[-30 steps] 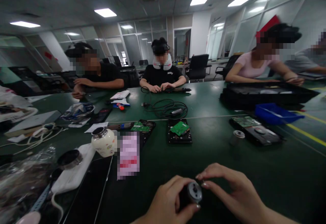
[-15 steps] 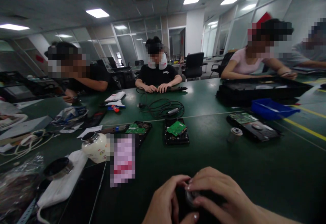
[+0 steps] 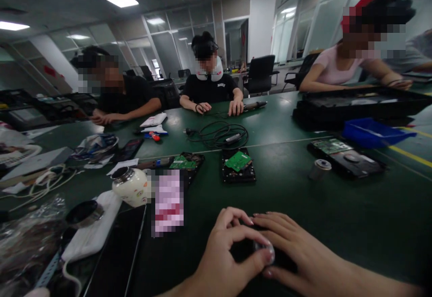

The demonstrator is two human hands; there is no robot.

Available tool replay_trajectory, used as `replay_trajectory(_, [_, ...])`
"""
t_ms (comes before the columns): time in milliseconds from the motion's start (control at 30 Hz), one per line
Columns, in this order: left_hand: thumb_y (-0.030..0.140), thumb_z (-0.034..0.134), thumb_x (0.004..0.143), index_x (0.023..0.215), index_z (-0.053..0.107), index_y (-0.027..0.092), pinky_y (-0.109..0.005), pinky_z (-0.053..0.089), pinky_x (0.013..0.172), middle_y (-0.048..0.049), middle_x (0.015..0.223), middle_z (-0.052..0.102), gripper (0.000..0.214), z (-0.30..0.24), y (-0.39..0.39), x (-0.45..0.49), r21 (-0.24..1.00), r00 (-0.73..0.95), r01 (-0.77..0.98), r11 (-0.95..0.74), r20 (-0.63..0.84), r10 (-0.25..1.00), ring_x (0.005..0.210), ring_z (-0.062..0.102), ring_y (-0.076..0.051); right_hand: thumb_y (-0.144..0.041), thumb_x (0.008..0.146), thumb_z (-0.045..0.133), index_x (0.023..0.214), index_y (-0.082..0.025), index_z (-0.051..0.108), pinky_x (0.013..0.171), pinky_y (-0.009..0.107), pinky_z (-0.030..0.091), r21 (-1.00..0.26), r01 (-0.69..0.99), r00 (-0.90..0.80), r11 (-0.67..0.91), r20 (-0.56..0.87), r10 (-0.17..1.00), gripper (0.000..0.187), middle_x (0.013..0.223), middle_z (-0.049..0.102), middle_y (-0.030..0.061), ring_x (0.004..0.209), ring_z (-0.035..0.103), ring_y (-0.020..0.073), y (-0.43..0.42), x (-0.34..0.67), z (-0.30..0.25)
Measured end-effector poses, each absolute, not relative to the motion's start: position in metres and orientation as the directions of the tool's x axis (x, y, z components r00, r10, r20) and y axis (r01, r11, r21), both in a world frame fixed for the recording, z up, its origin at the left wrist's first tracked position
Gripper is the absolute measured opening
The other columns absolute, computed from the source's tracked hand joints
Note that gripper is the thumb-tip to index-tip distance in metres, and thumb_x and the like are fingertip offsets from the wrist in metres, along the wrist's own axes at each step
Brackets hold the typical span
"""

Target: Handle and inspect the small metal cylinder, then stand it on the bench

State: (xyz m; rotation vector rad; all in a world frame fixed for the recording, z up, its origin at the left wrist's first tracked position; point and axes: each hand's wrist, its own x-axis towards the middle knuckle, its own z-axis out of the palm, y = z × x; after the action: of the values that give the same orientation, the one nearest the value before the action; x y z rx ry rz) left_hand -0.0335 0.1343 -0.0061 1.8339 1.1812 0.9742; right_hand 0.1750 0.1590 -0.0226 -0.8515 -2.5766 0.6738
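Observation:
My left hand (image 3: 224,254) is curled round a small dark object with a round metal end (image 3: 261,247), thumb and fingers pinching it, low over the green table (image 3: 337,216). My right hand (image 3: 297,252) lies over the same object from the right, its fingers bent down on it. Most of the object is hidden beneath both hands. The two hands touch each other at the near middle of the table.
Two opened hard drives with green boards (image 3: 238,164) (image 3: 185,164) lie ahead, a third (image 3: 347,157) by a small metal cylinder (image 3: 320,169) and blue bin (image 3: 371,132) at right. A cream jar (image 3: 130,185), dark tablet (image 3: 118,252) and cables (image 3: 219,135) lie left and centre. Several people sit across.
My right hand has moved over the metal end and covered it. My view has tilted down a little. The person opposite has spread their hands apart on the table.

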Motion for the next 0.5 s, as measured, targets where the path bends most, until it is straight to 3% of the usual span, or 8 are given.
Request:
replay_trajectory(133, [0.031,0.073,0.079,0.088,0.076,0.029,-0.032,0.046,0.081,-0.0034,0.090,0.059,0.009,0.004,0.140,-0.038,0.858,0.263,0.368,-0.358,0.274,0.925,0.091,0.054,-0.020,-0.043,0.088,0.059,0.137,-0.028,0.046,0.108,0.055,0.035,-0.524,0.481,-0.764,0.703,0.144,0.629,0.053,0.142,0.048,0.0090,0.131,0.043,0.0313,0.158,0.176,-0.025])
replay_trajectory(233, [0.030,0.073,0.080,0.090,0.077,0.031,-0.032,0.045,0.077,-0.0032,0.085,0.060,0.011,-0.002,0.149,-0.051,0.793,0.160,0.495,-0.355,0.318,0.934,0.088,0.052,-0.021,-0.044,0.088,0.058,0.136,-0.029,0.049,0.108,0.056,0.034,-0.526,0.498,-0.767,0.689,0.102,0.633,0.050,0.142,0.047,0.0084,0.131,0.043,0.0319,0.159,0.176,-0.020])
replay_trajectory(367, [0.032,0.077,0.075,0.088,0.077,0.034,-0.033,0.044,0.074,-0.0027,0.080,0.061,0.013,-0.022,0.160,-0.065,0.690,0.148,0.684,-0.237,0.187,0.971,0.084,0.052,-0.021,-0.047,0.091,0.053,0.134,-0.031,0.050,0.109,0.056,0.033,-0.535,0.535,-0.763,0.654,0.027,0.646,0.046,0.145,0.044,0.0060,0.133,0.041,0.0308,0.159,0.175,-0.010])
replay_trajectory(500, [0.035,0.074,0.078,0.092,0.076,0.038,-0.033,0.043,0.073,-0.0020,0.080,0.061,0.014,-0.028,0.161,-0.062,0.626,0.190,0.744,-0.233,0.136,0.972,0.085,0.051,-0.022,-0.050,0.092,0.049,0.137,-0.032,0.046,0.111,0.057,0.030,-0.528,0.559,-0.761,0.640,-0.021,0.648,0.048,0.147,0.041,0.0034,0.135,0.038,0.0289,0.158,0.177,-0.011])
